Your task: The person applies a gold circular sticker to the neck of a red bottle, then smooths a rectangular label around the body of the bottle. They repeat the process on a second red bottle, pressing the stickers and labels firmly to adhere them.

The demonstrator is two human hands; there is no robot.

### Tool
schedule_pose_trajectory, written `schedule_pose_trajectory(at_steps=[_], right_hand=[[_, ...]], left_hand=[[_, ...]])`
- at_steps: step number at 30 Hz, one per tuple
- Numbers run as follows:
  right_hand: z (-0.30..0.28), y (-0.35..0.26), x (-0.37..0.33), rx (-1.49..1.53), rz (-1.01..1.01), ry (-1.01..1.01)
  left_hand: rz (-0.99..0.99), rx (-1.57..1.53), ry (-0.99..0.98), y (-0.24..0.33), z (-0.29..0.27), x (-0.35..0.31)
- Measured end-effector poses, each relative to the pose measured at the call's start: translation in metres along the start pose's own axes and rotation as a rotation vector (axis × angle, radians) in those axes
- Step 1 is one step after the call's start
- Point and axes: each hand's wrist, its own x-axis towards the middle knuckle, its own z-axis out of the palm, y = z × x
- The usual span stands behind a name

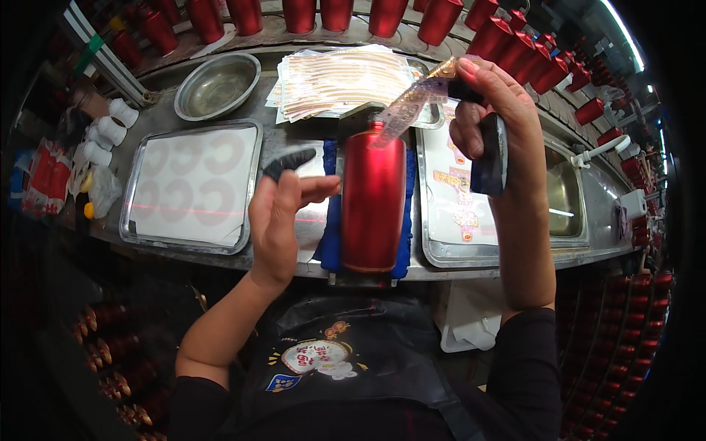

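A glossy red bottle [373, 198] lies on a blue cloth [330, 253], its neck pointing away from me. My right hand [507, 110] is raised to the right of the bottle. Its thumb and forefinger pinch one end of a clear decal strip [413, 106] with gold print. The strip's other end hangs over the bottle's shoulder; whether it touches I cannot tell. A dark, flat scraper-like piece [491, 154] is tucked in the same hand's lower fingers. My left hand [276, 224] is open just left of the bottle, fingers stretched, one wearing a black finger cover [288, 163].
On the left, a metal tray [254, 176] bears a white sheet with pale ring shapes. A round metal bowl [218, 87] and stacked gold-striped sheets [346, 79] stand behind. Right are a tray with gold decals [465, 198] and a sink [565, 195]. Red bottles [336, 13] line the back.
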Motion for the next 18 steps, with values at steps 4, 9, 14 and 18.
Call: schedule_pose_trajectory(at_steps=[4,9,14,18], right_hand=[[0.026,0.022,-0.038,-0.069,0.075,0.224],[0.032,0.072,-0.11,0.084,0.289,0.376],[0.03,0.09,-0.141,0.079,0.347,0.413],[0.026,0.09,-0.143,0.058,0.366,0.399]], left_hand=[[-0.329,-0.559,-0.181,0.009,0.002,0.034],[-0.382,-0.5,-0.047,-0.004,0.008,0.016],[-0.286,-0.354,-0.032,-0.01,-0.001,-0.003],[-0.235,-0.275,0.022,-0.013,-0.002,-0.014]])
